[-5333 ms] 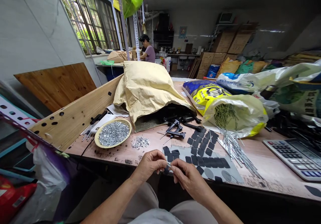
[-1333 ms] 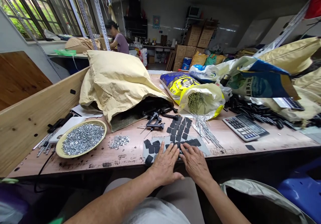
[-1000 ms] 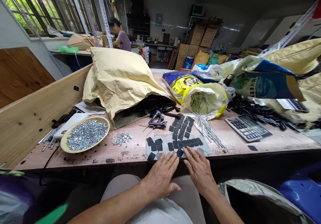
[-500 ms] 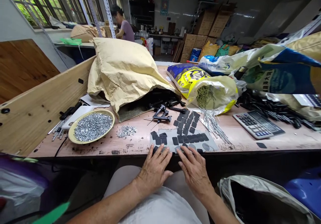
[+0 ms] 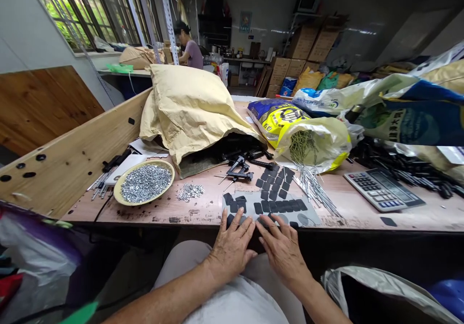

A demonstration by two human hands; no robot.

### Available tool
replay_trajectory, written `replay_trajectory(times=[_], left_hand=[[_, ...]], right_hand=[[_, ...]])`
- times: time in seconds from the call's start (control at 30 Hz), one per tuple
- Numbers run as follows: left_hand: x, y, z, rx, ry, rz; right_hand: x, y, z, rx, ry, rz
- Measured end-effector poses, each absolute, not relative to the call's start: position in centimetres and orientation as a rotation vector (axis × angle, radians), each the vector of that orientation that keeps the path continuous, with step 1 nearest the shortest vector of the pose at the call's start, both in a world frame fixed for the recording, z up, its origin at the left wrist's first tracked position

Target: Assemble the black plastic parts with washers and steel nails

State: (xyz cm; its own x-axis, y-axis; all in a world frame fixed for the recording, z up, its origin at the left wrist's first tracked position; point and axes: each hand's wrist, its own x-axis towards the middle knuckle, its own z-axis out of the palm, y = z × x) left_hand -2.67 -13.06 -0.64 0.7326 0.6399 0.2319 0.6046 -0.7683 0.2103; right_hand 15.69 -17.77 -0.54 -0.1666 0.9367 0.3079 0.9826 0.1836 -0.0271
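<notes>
Head view: two hands, one sheet

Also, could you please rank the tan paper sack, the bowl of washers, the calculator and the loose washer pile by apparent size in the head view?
Largest: tan paper sack.
Next: calculator and bowl of washers, too alike to rank.
Smallest: loose washer pile.

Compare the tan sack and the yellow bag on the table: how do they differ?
The tan sack is plain paper and the larger; the yellow bag is printed plastic and smaller. Black parts spill from the sack, while thin metal rods spill from the bag. The sack looks opaque; the bag shows its rods through the plastic. Both lie on the table with their mouths open toward the person.
</notes>
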Motion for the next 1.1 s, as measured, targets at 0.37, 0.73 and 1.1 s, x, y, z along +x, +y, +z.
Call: replay_trajectory(times=[0.37, 0.73, 1.1], left_hand=[[-7.4, -11.2, 0.1, 2.746, 1.348, 0.539], [-6.9, -8.4, 0.2, 2.754, 1.227, 0.504], [-7.5, -9.1, 0.3, 2.716, 1.29, 0.529]], right_hand=[[13.0, -10.3, -0.6, -1.784, -2.337, -0.203], [14.1, -11.0, -1.0, -1.865, -2.329, -0.245], [14.3, -9.6, -0.8, -1.841, -2.372, -0.229]])
